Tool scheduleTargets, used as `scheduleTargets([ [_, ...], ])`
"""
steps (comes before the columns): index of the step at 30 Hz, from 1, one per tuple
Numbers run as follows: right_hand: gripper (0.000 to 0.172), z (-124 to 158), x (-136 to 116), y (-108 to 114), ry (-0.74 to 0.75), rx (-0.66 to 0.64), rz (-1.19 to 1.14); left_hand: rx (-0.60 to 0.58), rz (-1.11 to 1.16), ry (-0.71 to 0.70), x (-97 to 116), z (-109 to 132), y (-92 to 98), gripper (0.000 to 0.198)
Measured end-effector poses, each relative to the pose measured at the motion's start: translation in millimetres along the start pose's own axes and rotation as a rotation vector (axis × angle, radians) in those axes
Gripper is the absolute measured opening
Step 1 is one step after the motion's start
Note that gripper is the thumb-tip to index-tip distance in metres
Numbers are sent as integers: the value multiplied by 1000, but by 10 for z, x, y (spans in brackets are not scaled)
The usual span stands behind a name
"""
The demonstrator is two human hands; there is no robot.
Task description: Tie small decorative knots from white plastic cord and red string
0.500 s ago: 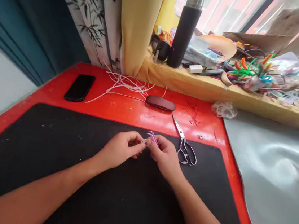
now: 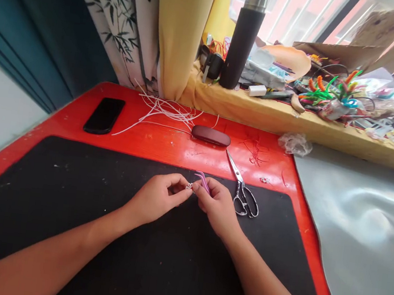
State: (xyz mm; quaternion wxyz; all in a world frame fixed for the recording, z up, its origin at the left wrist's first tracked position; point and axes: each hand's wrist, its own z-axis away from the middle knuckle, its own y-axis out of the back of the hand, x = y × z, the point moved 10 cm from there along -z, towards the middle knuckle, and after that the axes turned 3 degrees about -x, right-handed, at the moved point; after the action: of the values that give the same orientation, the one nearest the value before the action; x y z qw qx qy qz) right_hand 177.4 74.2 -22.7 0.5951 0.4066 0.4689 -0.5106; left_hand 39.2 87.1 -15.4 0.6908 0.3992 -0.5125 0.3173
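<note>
Between thumb and fingers, my left hand (image 2: 162, 196) pinches a small white knotted cord piece (image 2: 189, 186); its lower part is hidden by the fingertips. My right hand (image 2: 216, 205) is closed around purple curved tweezers (image 2: 203, 181), whose bent tips point up and to the left. The right thumb and fingertip meet close to the cord piece, seemingly touching its right side. Both hands are held over the black mat (image 2: 80, 186). Just right of my right hand lie silver scissors (image 2: 241, 184), blades pointing to the back.
On the red table (image 2: 148, 136) are a black phone (image 2: 104, 116), loose white cords (image 2: 167, 110), a maroon case (image 2: 211, 136) and red threads (image 2: 255, 152). A dark thermos (image 2: 244, 43) stands on the cluttered sill behind. A grey sheet (image 2: 361, 211) covers the right side.
The purple tweezers have tilted slightly, their tips shifting a little to the right. Both hands stay almost in place, the white cord piece still between them.
</note>
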Motion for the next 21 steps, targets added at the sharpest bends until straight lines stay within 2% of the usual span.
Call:
scheduleTargets([
  [7, 40, 16, -64, -27, 19, -28, -17, 12, 86, 36, 3, -16, 34, 25],
  [14, 37, 19, -51, -3, 39, -7, 69, 74, 131, 47, -10, -18, 108, 28],
  [21, 39, 26, -44, 8, 21, 11, 30, 19, 249, 73, -56, -33, 46, 30],
])
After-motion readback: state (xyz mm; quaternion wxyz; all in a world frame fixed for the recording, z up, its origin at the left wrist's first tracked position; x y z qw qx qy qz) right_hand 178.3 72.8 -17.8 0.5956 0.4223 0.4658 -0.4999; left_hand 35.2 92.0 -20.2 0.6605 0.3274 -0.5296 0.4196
